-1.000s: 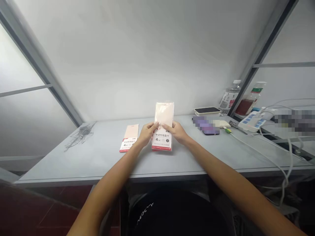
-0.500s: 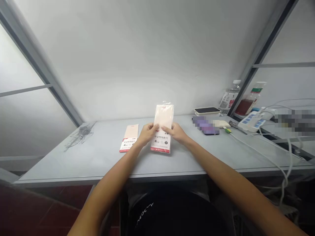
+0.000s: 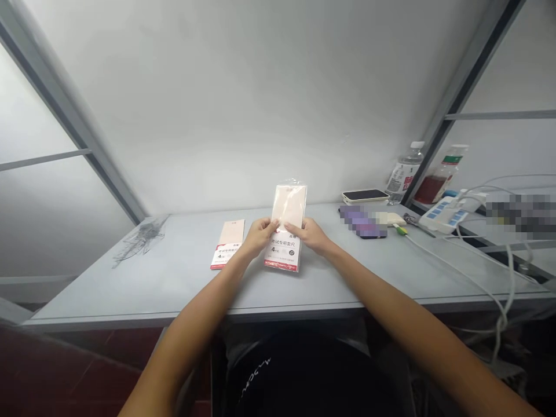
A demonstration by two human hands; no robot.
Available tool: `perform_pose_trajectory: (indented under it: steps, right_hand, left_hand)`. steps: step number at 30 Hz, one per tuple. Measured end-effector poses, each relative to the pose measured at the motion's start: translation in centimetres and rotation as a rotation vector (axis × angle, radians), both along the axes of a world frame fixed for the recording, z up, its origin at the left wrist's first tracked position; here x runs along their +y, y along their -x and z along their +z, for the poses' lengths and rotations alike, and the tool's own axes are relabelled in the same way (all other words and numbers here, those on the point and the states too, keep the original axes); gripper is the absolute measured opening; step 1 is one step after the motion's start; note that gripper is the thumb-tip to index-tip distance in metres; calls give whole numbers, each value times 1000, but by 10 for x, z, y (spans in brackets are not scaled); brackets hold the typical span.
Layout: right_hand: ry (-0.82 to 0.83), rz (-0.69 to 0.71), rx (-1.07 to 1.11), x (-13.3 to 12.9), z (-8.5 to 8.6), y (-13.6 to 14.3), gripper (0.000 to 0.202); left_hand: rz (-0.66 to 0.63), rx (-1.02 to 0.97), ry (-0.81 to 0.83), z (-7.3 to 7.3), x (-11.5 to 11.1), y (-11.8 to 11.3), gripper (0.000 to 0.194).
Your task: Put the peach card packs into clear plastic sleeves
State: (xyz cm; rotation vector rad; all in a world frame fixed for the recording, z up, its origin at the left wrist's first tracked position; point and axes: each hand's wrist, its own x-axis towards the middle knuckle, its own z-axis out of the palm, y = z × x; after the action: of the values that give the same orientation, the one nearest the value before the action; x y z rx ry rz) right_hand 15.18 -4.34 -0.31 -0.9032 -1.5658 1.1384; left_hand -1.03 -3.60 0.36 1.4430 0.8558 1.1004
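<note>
Between my two hands I hold a ruler set packet (image 3: 284, 249), tilted up above the desk. It is a pale pink and white card sleeve with a red lower band, inside a clear plastic bag whose top flap sticks up. My left hand (image 3: 259, 236) grips its left edge, thumb on the front. On the right edge my right hand (image 3: 313, 236) does the same, its thumb pressed on the front. The fingers behind the packet are hidden. A second ruler set (image 3: 231, 233), in the same pink, white and red, lies on the desk left of my left hand, partly covered by it.
The grey desk (image 3: 174, 289) meets a white wall. At the right are a phone (image 3: 365, 196), a blurred purple item (image 3: 362, 221), a clear bottle (image 3: 405, 174), a bottle of red liquid (image 3: 438, 179), a power strip (image 3: 445, 214) and white cables (image 3: 456, 271). Black scribbles (image 3: 143, 236) mark the left side.
The held packet has tilted very slightly, and the shine on its plastic has shifted. Both hands keep the same grip, and the second set lies where it was.
</note>
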Motion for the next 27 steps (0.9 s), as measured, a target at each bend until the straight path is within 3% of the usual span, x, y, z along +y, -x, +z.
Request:
perform_pose_trajectory:
  steps: [3, 9, 13, 17, 22, 25, 27]
  right_hand:
    - [32, -30, -24, 2, 0, -1, 34]
    - [119, -94, -60, 16, -3, -13, 26]
    - [152, -111, -150, 16, -6, -14, 25]
    - [145, -156, -437, 14, -8, -13, 28]
    - [60, -439, -834, 21, -3, -34, 26]
    - [75, -620, -969, 27, 0, -58, 33]
    - [162, -667, -1109, 28, 1, -71, 45]
  left_hand:
    - [50, 77, 7, 1, 3, 3, 34]
    - [328, 453, 13, 10, 4, 15, 35]
    - [328, 764, 20, 11, 2, 19, 39]
    - [348, 1121, 25, 6, 4, 19, 43]
    - [492, 1236, -18, 13, 10, 35, 49]
    - [601, 1275, 114, 25, 11, 59, 48]
    - [618, 1304, 244, 30, 11, 75, 56]
